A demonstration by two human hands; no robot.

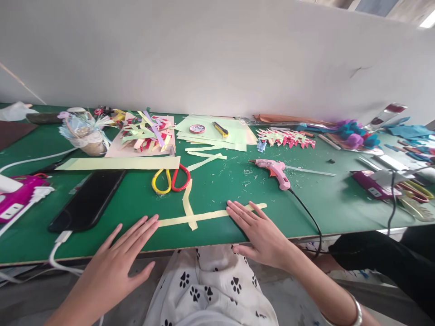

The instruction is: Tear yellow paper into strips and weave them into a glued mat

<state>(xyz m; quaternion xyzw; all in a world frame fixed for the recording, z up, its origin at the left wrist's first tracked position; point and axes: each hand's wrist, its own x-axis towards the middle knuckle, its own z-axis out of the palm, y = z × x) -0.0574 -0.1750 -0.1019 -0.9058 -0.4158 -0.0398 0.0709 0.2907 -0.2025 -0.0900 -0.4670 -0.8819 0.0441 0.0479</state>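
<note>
My left hand [117, 260] lies flat and open on the front edge of the green table [217, 190], its fingertips almost at the left end of a long pale yellow paper strip [207, 216]. My right hand [260, 233] is also flat and open, with its fingers resting over the right part of that strip. A second short yellow strip [188, 206] crosses the long one between my hands. Neither hand holds anything.
Yellow-and-red scissors [171, 179], a pink glue gun [276, 171] with a black cord, and a black phone [88, 199] on a white cable lie nearby. Paper sheets, cut scraps, a tape roll [197, 129] and a utility knife [220, 129] sit further back. Another person's dark sleeve [380, 258] is at the right.
</note>
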